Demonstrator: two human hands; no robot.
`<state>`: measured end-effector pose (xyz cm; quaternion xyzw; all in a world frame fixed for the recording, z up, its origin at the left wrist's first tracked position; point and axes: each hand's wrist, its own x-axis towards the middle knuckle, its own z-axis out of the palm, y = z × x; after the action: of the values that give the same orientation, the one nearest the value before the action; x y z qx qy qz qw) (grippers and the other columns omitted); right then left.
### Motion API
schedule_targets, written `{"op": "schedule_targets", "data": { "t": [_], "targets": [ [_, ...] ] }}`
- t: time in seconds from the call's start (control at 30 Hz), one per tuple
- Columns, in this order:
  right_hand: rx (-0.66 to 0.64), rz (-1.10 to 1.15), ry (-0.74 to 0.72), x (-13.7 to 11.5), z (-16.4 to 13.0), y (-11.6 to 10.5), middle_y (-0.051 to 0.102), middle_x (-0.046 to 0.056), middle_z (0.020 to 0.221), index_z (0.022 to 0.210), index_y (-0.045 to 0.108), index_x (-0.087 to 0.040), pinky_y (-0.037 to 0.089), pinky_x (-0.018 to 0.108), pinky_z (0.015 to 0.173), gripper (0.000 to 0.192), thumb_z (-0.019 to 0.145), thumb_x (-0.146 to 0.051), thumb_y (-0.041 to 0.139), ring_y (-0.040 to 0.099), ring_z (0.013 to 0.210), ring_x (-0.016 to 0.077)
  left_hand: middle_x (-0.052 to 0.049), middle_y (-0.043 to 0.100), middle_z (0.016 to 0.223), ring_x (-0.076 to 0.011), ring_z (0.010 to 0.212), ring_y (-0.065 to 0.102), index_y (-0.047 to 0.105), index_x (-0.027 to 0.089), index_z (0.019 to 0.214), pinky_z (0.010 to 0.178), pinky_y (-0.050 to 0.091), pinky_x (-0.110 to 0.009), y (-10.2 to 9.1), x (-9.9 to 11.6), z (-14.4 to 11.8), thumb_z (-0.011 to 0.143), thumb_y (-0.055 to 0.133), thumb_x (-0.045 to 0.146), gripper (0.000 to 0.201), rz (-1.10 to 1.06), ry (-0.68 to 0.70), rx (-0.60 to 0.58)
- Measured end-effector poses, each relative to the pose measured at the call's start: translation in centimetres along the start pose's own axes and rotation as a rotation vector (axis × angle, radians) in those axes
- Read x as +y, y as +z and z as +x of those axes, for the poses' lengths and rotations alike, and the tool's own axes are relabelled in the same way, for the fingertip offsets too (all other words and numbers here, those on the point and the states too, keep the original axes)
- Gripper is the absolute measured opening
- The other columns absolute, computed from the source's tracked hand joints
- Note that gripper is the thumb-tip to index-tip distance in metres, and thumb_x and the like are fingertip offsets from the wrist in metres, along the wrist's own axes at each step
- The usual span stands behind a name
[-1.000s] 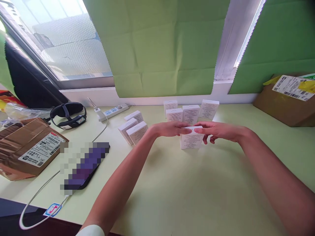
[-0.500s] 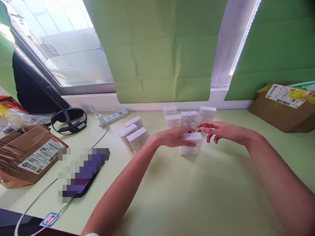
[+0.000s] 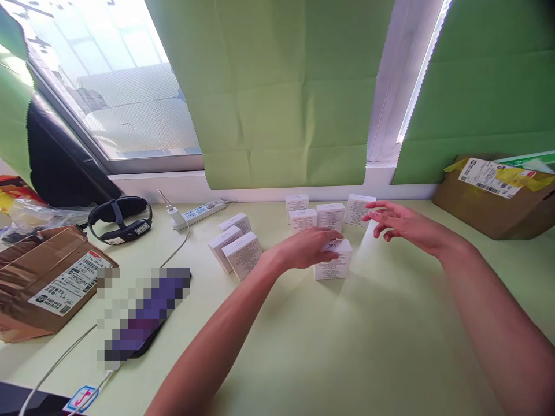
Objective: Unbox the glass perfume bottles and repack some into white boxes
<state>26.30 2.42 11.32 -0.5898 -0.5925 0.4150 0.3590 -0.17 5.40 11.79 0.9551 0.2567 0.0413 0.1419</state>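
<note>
A small white box (image 3: 335, 264) stands on the pale green table (image 3: 329, 346) in the middle. My left hand (image 3: 309, 247) rests on its top left edge, fingers curled over it. My right hand (image 3: 399, 224) hovers with its fingers spread, just right of a white box (image 3: 356, 209) at the end of a back row. That row also holds three more white boxes (image 3: 316, 215). Three white boxes (image 3: 236, 245) lean together to the left of my left hand.
A brown parcel (image 3: 47, 278) with a label sits at the left edge, a black headband device (image 3: 120, 218) and a white power strip (image 3: 200, 211) behind it. A blurred dark phone (image 3: 143, 318) lies on a white cable. Another cardboard box (image 3: 498, 193) stands at the back right.
My right hand let go of the middle box and moved right and back toward the rear row. My left hand stayed on the box, which now stands on the table.
</note>
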Motion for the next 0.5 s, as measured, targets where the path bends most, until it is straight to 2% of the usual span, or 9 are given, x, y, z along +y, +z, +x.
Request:
{"op": "schedule_targets", "data": {
  "t": [0.23,0.37,0.5],
  "targets": [
    [0.003,-0.018,-0.007,-0.5,-0.4,0.1,0.059,0.006,0.127,0.123,0.054,-0.035,0.051,0.034,0.072,0.053,0.079,-0.063,0.062,0.062,0.085,0.0196,-0.009,0.059,0.131,-0.0249,0.115,0.056,0.046,0.020,0.137,0.091,0.043,-0.033,-0.5,-0.7,-0.5,0.097,0.042,0.038,0.044,0.027,-0.023,0.037],
    [0.002,-0.015,-0.004,-0.4,-0.2,0.1,0.059,0.004,0.127,0.124,0.054,-0.035,0.050,0.032,0.072,0.054,0.078,-0.062,0.064,0.061,0.085,0.0181,-0.009,0.061,0.128,-0.0257,0.115,0.054,0.044,0.021,0.139,0.093,0.042,-0.035,-1.7,-1.8,-1.4,0.097,0.039,0.041,0.047,0.042,-0.098,0.107],
    [0.007,-0.016,-0.005,-0.3,-0.1,0.2,0.060,0.004,0.127,0.123,0.054,-0.034,0.050,0.032,0.071,0.055,0.078,-0.063,0.064,0.061,0.085,0.0180,-0.010,0.059,0.130,-0.0274,0.120,0.051,0.044,0.021,0.140,0.098,0.041,-0.037,-2.8,-3.0,-2.2,0.096,0.039,0.043,0.049,0.094,-0.221,0.126]
  ]
}}
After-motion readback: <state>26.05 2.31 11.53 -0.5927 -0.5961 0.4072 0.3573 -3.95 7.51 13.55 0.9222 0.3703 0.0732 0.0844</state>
